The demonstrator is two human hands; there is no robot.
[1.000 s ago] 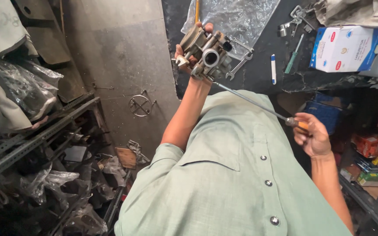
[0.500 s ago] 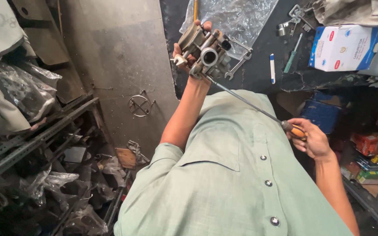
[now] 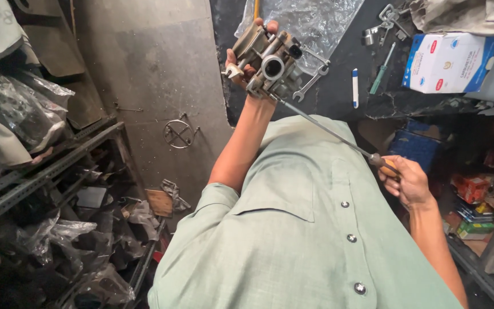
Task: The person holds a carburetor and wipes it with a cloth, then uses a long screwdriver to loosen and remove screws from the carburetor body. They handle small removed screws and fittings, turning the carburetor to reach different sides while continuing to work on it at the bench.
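Observation:
My left hand [image 3: 246,63] is raised and grips a grimy metal carburetor [image 3: 270,64] with a round bore facing the camera. My right hand [image 3: 408,182] holds the orange handle of a long screwdriver [image 3: 330,133]. Its thin shaft runs up and left, and the tip meets the underside of the carburetor. My light green buttoned shirt [image 3: 310,240] fills the lower middle of the view.
A dark workbench [image 3: 344,68] carries a clear plastic bag [image 3: 315,20], a wrench [image 3: 311,86], a green screwdriver [image 3: 382,70], a white pen [image 3: 355,87] and a white-and-blue box [image 3: 450,62]. A metal rack [image 3: 58,171] with bagged parts stands left. Cluttered shelves lie right.
My right hand has shifted slightly with the screwdriver, whose tip stays at the carburetor. The left hand keeps the carburetor raised in about the same place.

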